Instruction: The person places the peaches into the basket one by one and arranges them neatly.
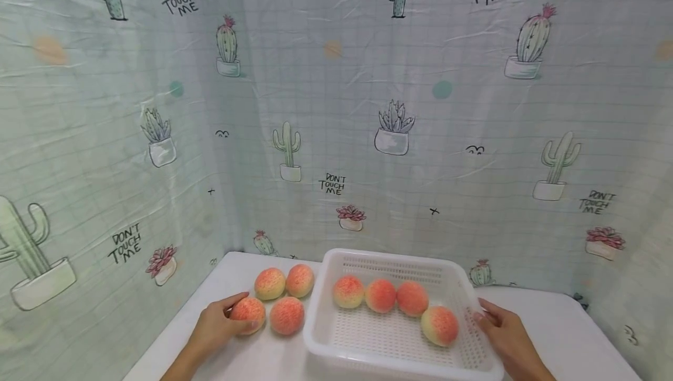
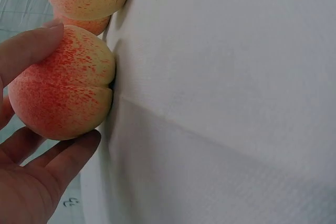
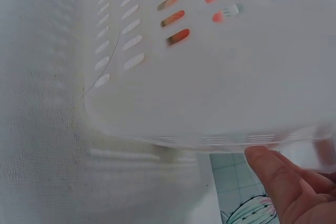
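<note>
My left hand holds a red-and-yellow peach on the white table, left of the basket. In the left wrist view, the thumb lies over one side of this peach and the other fingers curl round the opposite side. My right hand grips the right rim of a white plastic basket, its thumb over the edge. Inside the basket, several peaches form a row across the far half, the rightmost sitting nearer. The right wrist view has the slotted basket wall close up.
Right beside the held peach lies another peach. Two more, a yellower peach and a redder peach, sit behind them. A cactus-print cloth hangs behind and left of the white table.
</note>
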`<state>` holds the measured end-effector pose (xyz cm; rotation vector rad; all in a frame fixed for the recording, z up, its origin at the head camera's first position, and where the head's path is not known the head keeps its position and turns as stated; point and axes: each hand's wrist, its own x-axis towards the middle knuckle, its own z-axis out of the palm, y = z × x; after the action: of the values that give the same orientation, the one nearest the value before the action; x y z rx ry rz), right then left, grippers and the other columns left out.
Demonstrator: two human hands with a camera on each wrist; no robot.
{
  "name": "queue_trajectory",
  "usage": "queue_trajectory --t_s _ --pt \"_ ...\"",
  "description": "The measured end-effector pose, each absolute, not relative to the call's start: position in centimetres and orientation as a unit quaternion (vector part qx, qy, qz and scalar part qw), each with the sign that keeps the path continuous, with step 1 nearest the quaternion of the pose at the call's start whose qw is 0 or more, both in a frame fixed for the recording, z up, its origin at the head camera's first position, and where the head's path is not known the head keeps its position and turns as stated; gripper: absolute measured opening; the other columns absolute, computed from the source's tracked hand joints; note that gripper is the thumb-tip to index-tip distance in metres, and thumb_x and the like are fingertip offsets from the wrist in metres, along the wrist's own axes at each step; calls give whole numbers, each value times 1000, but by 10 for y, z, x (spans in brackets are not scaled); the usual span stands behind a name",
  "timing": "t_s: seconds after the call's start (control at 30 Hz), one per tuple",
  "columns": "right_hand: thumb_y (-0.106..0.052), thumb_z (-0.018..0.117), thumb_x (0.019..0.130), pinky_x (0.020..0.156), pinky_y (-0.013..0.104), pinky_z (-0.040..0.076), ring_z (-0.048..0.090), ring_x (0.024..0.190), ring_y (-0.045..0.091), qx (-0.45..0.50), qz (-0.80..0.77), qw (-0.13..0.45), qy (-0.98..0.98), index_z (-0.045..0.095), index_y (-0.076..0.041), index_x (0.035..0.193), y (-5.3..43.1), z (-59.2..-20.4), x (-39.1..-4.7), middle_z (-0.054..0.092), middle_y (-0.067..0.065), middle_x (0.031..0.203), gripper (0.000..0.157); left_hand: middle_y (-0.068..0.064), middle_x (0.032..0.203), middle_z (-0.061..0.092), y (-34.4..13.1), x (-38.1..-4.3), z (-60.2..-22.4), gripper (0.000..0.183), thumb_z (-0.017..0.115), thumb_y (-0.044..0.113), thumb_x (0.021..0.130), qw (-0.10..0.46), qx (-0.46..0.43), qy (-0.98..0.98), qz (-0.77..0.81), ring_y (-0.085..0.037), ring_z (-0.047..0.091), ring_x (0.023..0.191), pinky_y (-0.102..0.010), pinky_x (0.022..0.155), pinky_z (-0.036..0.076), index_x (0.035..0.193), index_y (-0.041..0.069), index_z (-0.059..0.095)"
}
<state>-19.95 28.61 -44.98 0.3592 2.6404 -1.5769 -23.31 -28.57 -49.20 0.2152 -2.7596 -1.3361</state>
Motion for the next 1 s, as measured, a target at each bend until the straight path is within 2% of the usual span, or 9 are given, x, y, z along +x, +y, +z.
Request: queue_trajectory --t_s 0.2,0.37,0.57,0.8,1.0 --pt "-19 52 110 89 43 64 69 110 25 111 -509 23 853 28 12 156 284 -450 -200 50 37 148 61 -21 138 67 -292 -229 -489 91 97 45 66 47 55 -897 -436 -24 67 117 -39 88 61 144 12 63" --pt "-22 53 110 89 43 64 68 105 19 111 -516 36 849 28 11 157 287 -453 -199 53 36 145 63 -19 135 70 -294 -225 -488 92 97 45 65 36 67 -893 -443 -20 67 110 -30 81 58 144 13 63" --pt "-23 53 110 88 43 65 68 102 20 114 -521 42 845 26 10 158 288 -453 -199 50 37 147 64 -18 139 67 -291 -220 -480 89 97 41 67 34 59 -889 -452 -22 67 115 -35 87 60 145 15 62" --pt "-23 53 110 89 43 64 70 104 22 113 -520 37 846 26 9 158 288 -452 -199 46 37 151 64 -17 147 62 -283 -215 -464 83 96 37 72 42 32 -874 -483 -23 67 120 -27 84 61 145 16 62" --pt "-25 53 110 88 43 65 70 102 23 111 -519 37 847 25 9 159 289 -452 -200 44 38 152 66 -15 145 64 -272 -213 -450 80 96 35 72 35 13 -869 -494 -24 67 121 -34 88 62 144 17 64"
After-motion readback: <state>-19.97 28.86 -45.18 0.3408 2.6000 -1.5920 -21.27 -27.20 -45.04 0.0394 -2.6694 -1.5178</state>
